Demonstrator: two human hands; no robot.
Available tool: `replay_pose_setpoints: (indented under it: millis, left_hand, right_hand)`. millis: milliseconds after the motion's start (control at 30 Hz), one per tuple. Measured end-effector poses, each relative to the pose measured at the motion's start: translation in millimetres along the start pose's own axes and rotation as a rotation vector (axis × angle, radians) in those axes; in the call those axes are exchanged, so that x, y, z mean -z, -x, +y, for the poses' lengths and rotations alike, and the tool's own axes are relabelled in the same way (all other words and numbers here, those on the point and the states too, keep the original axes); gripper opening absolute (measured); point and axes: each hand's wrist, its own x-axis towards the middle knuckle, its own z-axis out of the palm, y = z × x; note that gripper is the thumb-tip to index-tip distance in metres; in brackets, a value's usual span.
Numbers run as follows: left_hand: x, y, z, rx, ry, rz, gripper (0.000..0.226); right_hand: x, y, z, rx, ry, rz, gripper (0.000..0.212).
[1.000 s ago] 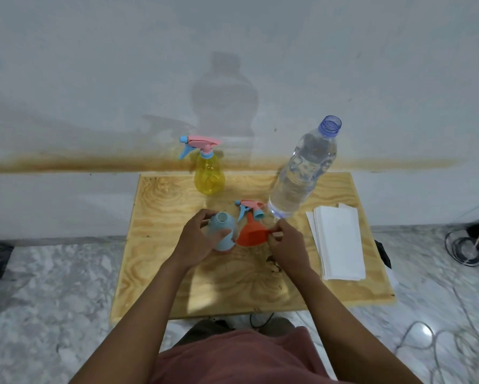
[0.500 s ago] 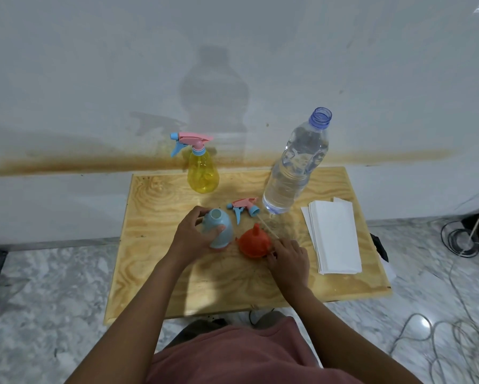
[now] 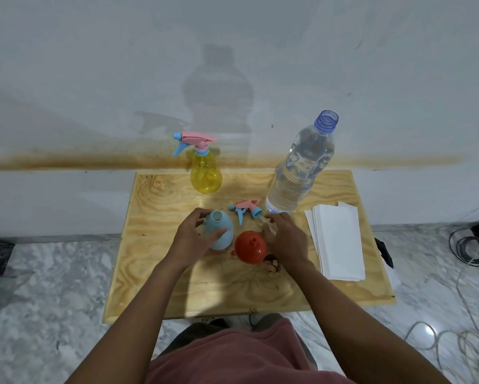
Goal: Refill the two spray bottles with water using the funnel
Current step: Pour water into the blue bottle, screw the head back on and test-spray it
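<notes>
1. The table [image 3: 160,273] is a plywood board against the wall, and everything for the job stands in its far half
2. The water bottle [image 3: 302,173], uncapped and nearly full, stands near the far right corner; a stack of white paper [image 3: 338,245] lies along the right edge
3. The yellow spray bottle [image 3: 206,173], its trigger head on, stands at the far edge, well apart from both hands
4. The blue spray bottle [image 3: 220,231] stands upright mid-table with its neck open; the left hand [image 3: 191,239] has its grip wrapped round the body, steadying it
5. The orange funnel [image 3: 250,246] rests mouth down, spout pointing up, just beside the blue bottle on its right
6. The right hand [image 3: 284,239] is at the funnel's right side, its grip apart and empty, fingers spread; whether it touches the rim I cannot tell. It is the nearer hand, and I reckon the funnel must be flipped spout down, then carried left to the open neck
7. The loose trigger head [image 3: 245,207] lies on its side just beyond the funnel, towards the water bottle
</notes>
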Motion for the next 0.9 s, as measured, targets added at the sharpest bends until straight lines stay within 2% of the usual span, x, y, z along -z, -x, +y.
replay_pose_setpoints:
  millis: [133, 233, 433, 633, 800, 900]
  left_hand:
    - [1, -1, 0, 0.006, -0.021, -0.007, 0.041]
    - [2, -1, -1, -0.001, -0.051, -0.009, 0.042]
    - [2, -1, -5, 0.015, -0.062, -0.018, 0.042]
    - [-4, 4, -6, -0.011, -0.05, 0.029, 0.047]
    - [-11, 8, -12, -0.06, -0.064, 0.049, 0.06]
    - [-14, 7, -17, -0.021, -0.006, 0.026, 0.071]
  right_hand:
    - [-4, -34, -21, -0.053, 0.134, -0.254, 0.051]
    - [-16, -47, -26, -0.098, 0.169, -0.34, 0.053]
    - [-31, -55, -28, -0.154, 0.084, -0.29, 0.037]
    - [-17, -47, -29, -0.232, -0.146, -0.213, 0.036]
    - [8, -33, -38, -0.125, -0.186, -0.172, 0.049]
    - [23, -29, -49, -0.114, -0.266, -0.188, 0.038]
